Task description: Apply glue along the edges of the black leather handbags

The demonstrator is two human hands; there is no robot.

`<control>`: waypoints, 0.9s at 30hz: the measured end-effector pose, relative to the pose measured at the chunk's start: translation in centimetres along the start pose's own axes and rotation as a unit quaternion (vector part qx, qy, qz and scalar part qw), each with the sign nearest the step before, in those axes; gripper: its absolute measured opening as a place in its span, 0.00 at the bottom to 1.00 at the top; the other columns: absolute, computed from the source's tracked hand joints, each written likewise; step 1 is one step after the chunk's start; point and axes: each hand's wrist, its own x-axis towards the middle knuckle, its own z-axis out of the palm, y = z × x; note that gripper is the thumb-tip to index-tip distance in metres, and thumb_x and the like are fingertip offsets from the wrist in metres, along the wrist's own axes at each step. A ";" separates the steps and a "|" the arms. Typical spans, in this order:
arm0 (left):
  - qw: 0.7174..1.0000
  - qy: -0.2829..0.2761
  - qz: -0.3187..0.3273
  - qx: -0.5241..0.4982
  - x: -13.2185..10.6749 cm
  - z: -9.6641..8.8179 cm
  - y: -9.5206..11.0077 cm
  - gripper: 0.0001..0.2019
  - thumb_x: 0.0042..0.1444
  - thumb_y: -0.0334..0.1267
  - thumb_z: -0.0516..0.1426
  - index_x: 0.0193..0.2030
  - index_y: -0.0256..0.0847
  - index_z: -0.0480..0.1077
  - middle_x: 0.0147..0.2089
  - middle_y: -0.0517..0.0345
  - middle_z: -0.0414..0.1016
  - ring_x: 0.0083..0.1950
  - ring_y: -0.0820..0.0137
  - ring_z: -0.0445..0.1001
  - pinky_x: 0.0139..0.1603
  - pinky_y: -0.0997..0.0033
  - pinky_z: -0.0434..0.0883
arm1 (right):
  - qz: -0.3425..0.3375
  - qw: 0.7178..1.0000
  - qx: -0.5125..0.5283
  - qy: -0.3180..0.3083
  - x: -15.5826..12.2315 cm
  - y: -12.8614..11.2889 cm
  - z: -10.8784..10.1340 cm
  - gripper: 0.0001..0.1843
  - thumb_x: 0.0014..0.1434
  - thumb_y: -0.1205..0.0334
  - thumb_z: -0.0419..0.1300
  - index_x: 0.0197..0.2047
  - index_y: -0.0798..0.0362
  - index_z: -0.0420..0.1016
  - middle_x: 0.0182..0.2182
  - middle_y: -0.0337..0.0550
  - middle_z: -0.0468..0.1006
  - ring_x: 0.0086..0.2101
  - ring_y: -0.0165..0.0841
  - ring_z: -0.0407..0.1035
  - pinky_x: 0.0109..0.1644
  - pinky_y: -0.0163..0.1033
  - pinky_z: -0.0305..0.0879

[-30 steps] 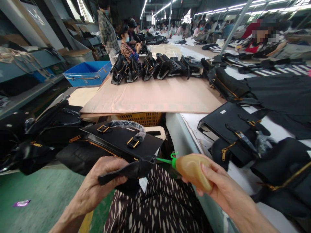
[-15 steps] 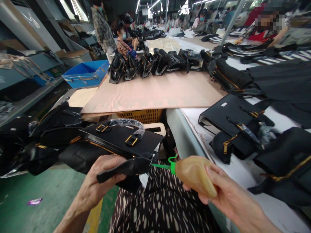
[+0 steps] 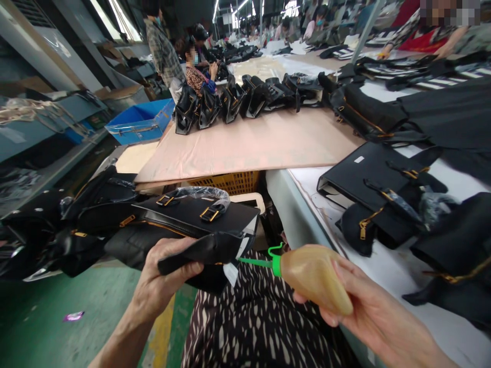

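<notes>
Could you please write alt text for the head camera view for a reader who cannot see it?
A person's left hand grips a black bag flap while the right hand holds a tan squeeze bottle, its green nozzle at the flap's edge. More black bags lie on the worktable alongside.

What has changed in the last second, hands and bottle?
The right hand has nudged the green nozzle of the amber squeeze bottle slightly leftward, its tip now just under the black leather flap. Unchanged: the left hand still pinches that flap, the right still grips the bottle, and the black handbag with gold buckles has not moved.
</notes>
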 end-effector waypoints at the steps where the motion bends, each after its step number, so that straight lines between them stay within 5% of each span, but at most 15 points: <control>1: 1.000 -0.002 0.012 0.003 0.1 0.1 0.0 0.07 0.44 0.39 0.62 0.22 0.38 0.75 0.19 0.61 0.69 0.21 0.74 0.65 0.22 0.77 0.62 | -0.001 1.000 0.002 0.004 0.0 0.0 -0.1 0.14 0.54 0.55 0.65 0.42 0.54 0.75 0.35 0.55 0.79 0.31 0.44 0.75 0.19 0.29 0.64; 10: 0.998 0.010 0.029 -0.051 0.4 0.1 0.0 0.05 0.43 0.37 0.64 0.24 0.38 0.74 0.23 0.61 0.73 0.24 0.74 0.68 0.25 0.78 0.65 | 0.002 1.000 0.012 -0.013 0.2 0.1 0.0 0.16 0.55 0.54 0.65 0.43 0.55 0.75 0.34 0.57 0.79 0.29 0.42 0.74 0.19 0.29 0.64; 20: 0.995 0.086 -0.005 -0.047 0.0 -0.2 -2.0 0.06 0.43 0.37 0.64 0.27 0.38 0.74 0.22 0.63 0.70 0.24 0.74 0.67 0.26 0.77 0.67 | 0.013 1.000 0.018 -0.017 0.0 -0.1 0.5 0.17 0.53 0.52 0.65 0.42 0.54 0.77 0.38 0.58 0.78 0.31 0.46 0.75 0.19 0.30 0.66; 27: 0.981 0.144 -0.042 -0.118 0.3 0.5 -1.3 0.07 0.41 0.38 0.65 0.27 0.37 0.75 0.24 0.63 0.73 0.25 0.72 0.70 0.28 0.75 0.71 | 0.012 0.999 0.034 -0.017 -0.2 -0.2 0.4 0.16 0.55 0.53 0.64 0.43 0.53 0.77 0.39 0.58 0.78 0.32 0.46 0.74 0.19 0.30 0.66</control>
